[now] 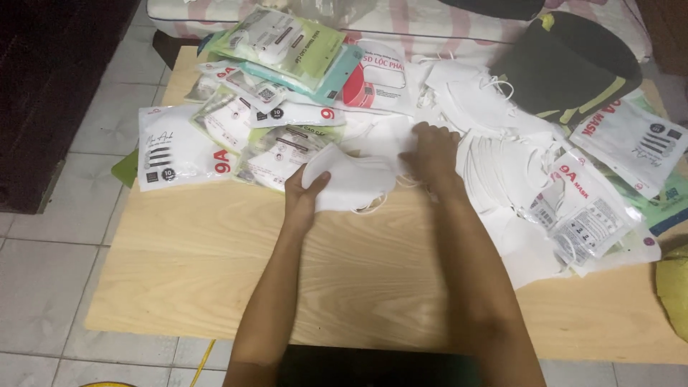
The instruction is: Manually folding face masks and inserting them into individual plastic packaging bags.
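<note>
My left hand [301, 197] grips the left end of a small stack of white face masks [355, 183], thumb on top, just above the wooden table [215, 272]. My right hand [433, 154] presses on the stack's right end with its fingers curled over the masks and their ear loops. Directly to the right lies a spread pile of loose white masks [494, 136]. Sealed mask packets [175, 147] lie to the left of my hands.
More packets in white, green and teal [294, 46] are heaped at the table's far edge. Other packets [584, 211] lie at the right. A black and yellow-green bag [573, 68] rests at the back right. A mattress edge [430, 21] borders the far side. Tiled floor [43, 287] surrounds the table.
</note>
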